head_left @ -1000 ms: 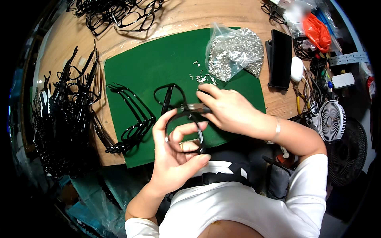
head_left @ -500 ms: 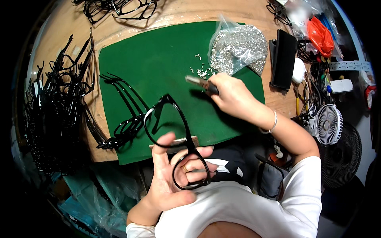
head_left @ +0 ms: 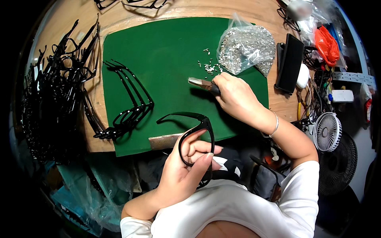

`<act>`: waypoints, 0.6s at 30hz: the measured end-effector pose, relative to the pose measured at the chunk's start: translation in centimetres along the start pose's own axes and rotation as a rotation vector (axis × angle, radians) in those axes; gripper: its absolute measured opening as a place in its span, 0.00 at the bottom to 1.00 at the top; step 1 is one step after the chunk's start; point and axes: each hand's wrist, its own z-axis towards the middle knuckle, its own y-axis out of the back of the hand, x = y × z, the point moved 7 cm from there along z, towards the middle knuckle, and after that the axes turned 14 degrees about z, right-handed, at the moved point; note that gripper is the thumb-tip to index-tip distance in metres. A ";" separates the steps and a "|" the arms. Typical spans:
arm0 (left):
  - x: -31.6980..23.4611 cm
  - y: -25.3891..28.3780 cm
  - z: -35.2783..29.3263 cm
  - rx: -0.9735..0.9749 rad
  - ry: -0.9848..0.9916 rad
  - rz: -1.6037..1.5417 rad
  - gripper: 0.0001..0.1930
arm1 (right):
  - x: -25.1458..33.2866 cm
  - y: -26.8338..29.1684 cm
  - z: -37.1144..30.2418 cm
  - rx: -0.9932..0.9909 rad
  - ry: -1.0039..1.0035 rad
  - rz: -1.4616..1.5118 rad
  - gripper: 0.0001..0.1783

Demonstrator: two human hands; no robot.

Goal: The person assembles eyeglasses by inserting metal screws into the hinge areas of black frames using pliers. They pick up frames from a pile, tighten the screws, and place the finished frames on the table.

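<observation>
Black eyeglass frame [head_left: 211, 135], left hand [head_left: 184, 166]
Frame grasped between thumb, in front, and curled fingers, seen behind through one rim; temple [head_left: 193, 114] extended over green mat [head_left: 158, 59]. Farther: pliers [head_left: 205, 84] clenched in right hand [head_left: 237, 95], near loose silvery pieces [head_left: 210, 68].

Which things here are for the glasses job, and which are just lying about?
Likely for the job:
black glasses frame, in the left hand
metal-tipped tool, in the right hand
green mat
loose silver bits

Probably just lying about:
white fan
orange-red bag
</observation>
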 end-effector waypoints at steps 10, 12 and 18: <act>1.2 -1.0 0.7 -0.171 -0.225 0.247 0.28 | 4.6 0.9 -4.1 -0.104 -0.234 0.958 0.07; 1.2 -1.1 0.8 -0.188 -0.221 0.284 0.28 | 4.1 -0.3 -4.7 -0.111 -0.369 1.255 0.08; 0.8 -0.8 0.7 -0.082 -0.044 0.107 0.27 | 3.8 -1.6 -4.3 0.164 -0.611 1.553 0.11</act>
